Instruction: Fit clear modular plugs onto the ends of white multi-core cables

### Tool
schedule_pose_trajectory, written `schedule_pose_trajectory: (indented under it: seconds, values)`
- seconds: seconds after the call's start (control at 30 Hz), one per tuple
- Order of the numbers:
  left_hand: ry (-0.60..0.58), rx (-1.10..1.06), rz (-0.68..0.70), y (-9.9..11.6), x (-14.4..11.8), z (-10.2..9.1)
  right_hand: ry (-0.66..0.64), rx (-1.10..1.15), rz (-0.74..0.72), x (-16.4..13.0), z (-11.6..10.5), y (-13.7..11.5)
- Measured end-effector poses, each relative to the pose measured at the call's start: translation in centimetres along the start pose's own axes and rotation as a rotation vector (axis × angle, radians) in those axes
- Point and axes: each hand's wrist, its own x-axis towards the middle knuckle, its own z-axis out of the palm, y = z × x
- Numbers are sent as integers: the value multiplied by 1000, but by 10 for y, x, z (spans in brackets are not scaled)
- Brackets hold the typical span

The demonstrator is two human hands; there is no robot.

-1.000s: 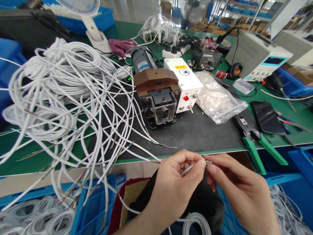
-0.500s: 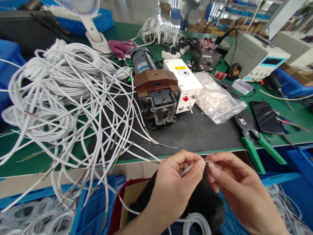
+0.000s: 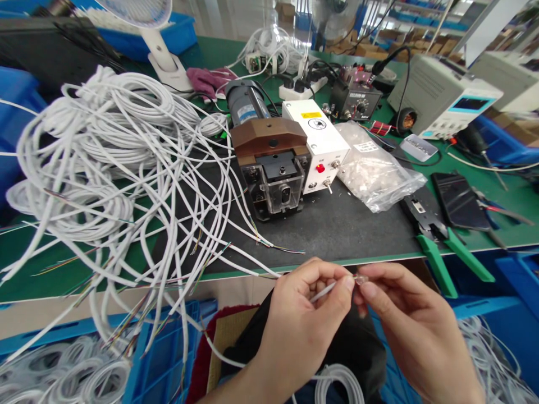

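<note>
Item: white cable [image 3: 324, 292], end section. Held in the left hand [image 3: 301, 320], thumb and forefinger pinched shut on it just short of its tip. Long axis runs up and to the right, tip aimed at the right hand [image 3: 404, 325].

Item: small clear plug [image 3: 361, 279]. Pinched between right thumb and forefinger, directly at the cable's tip; whether the 2 touch cannot be told. Both sit just below the bench edge [image 3: 379, 259], in front of the crimping machine [image 3: 273, 168].
</note>
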Motion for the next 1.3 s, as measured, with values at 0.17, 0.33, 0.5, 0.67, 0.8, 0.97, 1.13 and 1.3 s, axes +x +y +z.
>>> schedule_pose_trajectory:
  seconds: [0.17,0.33,0.5,0.67,0.8,0.97,1.13,1.3]
  values:
    - [30,79,94,-3,-1,1,26,-6,-55,1,1,4]
    - [51,115,175,-2,-2,0,31,-82,-63,-2,-1,4]
    - [57,170,199,-1,-4,0,48,-267,-209,-3,2,-7]
    - [-11,173,83,0,-4,-4,52,-426,-344,-3,5,-17]
    - [-54,131,17,2,-6,-8,15,-500,-392,-5,3,-20]
    - [-81,13,-18,2,-11,-9,-20,-546,-424,-10,5,-23]
    - [-11,46,13,0,-15,-6,-7,-588,-500,-14,8,-24]
    - [47,88,138,-2,-18,-6,5,-611,-545,-16,11,-25]
